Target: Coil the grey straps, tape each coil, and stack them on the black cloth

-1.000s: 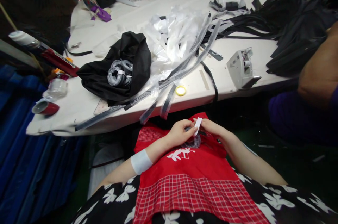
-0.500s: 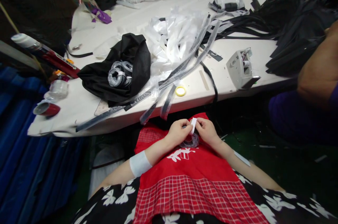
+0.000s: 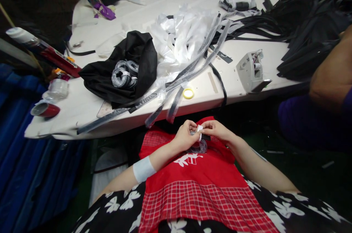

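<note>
Above my lap, my left hand [image 3: 188,136] is closed around the upper part of a coiled clear plastic strip [image 3: 202,147]. A small white paper band [image 3: 200,128] lies across the coil's top. My right hand [image 3: 216,130] pinches this band between thumb and fingertips, close to the left fingers. A short black strip end sticks out under the right fingers. The lower loop of the coil hangs against my red apron [image 3: 170,169]. My fingers hide part of the coil and band.
On the white table [image 3: 90,95] lie a black cloth bag [image 3: 140,50] with banded coils [image 3: 121,74], a heap of clear strips [image 3: 181,39], a yellow ring [image 3: 188,93] and a tape dispenser [image 3: 251,71]. A co-worker's arm [image 3: 330,66] is at right, beside black strips [image 3: 305,24].
My right hand has shifted its grip on the white band, its forearm swinging inward. The band sits slightly lower and a black strip end now shows beneath the right fingers.
</note>
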A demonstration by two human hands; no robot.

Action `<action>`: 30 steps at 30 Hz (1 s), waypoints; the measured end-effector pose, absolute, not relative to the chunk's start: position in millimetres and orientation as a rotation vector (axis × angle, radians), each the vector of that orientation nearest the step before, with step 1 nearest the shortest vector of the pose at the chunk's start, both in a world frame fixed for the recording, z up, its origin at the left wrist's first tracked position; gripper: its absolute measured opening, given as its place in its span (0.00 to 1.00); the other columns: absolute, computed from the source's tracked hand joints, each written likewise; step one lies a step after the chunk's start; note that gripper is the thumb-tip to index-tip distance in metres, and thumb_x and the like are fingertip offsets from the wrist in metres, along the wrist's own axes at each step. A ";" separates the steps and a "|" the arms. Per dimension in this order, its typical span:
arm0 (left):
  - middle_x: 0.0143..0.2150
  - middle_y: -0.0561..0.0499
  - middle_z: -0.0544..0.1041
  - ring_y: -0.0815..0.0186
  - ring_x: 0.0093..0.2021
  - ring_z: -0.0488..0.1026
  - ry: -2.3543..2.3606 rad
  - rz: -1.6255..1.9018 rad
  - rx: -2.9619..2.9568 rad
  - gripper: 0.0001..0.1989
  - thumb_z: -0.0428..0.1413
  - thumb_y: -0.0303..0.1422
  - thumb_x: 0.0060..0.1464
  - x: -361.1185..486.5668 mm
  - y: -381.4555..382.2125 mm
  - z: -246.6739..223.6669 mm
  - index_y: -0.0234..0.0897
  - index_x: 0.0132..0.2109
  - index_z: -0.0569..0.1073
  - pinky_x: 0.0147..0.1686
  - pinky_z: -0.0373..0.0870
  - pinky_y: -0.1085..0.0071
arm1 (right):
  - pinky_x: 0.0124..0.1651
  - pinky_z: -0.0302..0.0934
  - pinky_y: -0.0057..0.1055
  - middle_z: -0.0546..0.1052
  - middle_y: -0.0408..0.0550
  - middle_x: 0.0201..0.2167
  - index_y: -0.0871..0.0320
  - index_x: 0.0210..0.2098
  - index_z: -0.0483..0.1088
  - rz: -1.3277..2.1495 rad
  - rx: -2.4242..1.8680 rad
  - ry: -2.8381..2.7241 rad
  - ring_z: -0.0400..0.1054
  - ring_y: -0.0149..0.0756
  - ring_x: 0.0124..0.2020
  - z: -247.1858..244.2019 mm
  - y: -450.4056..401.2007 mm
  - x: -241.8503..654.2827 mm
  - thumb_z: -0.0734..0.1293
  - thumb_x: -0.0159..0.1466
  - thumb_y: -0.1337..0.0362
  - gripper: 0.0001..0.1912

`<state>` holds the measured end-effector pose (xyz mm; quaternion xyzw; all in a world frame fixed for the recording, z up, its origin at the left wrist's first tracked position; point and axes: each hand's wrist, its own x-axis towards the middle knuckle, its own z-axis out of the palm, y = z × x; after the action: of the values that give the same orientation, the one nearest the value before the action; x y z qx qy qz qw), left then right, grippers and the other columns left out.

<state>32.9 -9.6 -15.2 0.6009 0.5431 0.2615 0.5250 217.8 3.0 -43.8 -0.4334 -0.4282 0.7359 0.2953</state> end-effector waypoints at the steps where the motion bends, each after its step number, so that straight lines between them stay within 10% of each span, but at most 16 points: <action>1: 0.33 0.49 0.76 0.68 0.31 0.73 1.284 0.613 1.453 0.14 0.61 0.34 0.49 32.4 -10.3 -14.4 0.35 0.40 0.65 0.31 0.68 0.73 | 0.27 0.53 0.24 0.74 0.43 0.24 0.63 0.31 0.75 2.015 -1.143 -1.138 0.61 0.26 0.24 -43.6 5.0 218.7 0.78 0.46 0.55 0.20; 9: 0.35 0.48 0.77 0.66 0.33 0.75 1.208 0.535 1.598 0.14 0.59 0.37 0.53 30.8 -12.0 -9.2 0.36 0.42 0.66 0.32 0.69 0.71 | 0.24 0.48 0.23 0.69 0.40 0.19 0.63 0.26 0.69 2.194 -1.064 -1.357 0.57 0.24 0.20 -41.2 18.8 219.8 0.77 0.47 0.53 0.21; 16: 0.28 0.48 0.76 0.65 0.26 0.72 1.050 0.170 1.314 0.20 0.64 0.45 0.45 13.0 1.3 3.9 0.32 0.36 0.73 0.27 0.66 0.71 | 0.34 0.62 0.30 0.77 0.47 0.29 0.59 0.32 0.72 0.972 -1.191 -2.165 0.69 0.34 0.30 -8.0 -11.8 215.1 0.64 0.63 0.66 0.05; 22: 0.32 0.49 0.77 0.69 0.31 0.72 0.910 0.420 0.931 0.26 0.71 0.39 0.35 5.9 22.7 24.9 0.30 0.40 0.76 0.34 0.67 0.74 | 0.61 0.64 0.42 0.69 0.56 0.60 0.57 0.64 0.59 0.530 -0.996 -2.329 0.64 0.44 0.60 -2.2 -33.6 222.5 0.59 0.67 0.69 0.26; 30: 0.28 0.51 0.74 0.71 0.26 0.65 0.957 0.470 1.055 0.30 0.69 0.50 0.36 18.9 30.9 2.5 0.31 0.38 0.71 0.27 0.57 0.75 | 0.63 0.60 0.47 0.72 0.52 0.57 0.53 0.56 0.69 0.229 -1.219 -2.006 0.64 0.45 0.60 1.3 19.1 287.2 0.64 0.64 0.64 0.21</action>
<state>18.9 30.9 2.5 0.4795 0.4347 0.2136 0.7318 287.2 19.1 1.3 -0.4776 -0.7862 0.0898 0.3817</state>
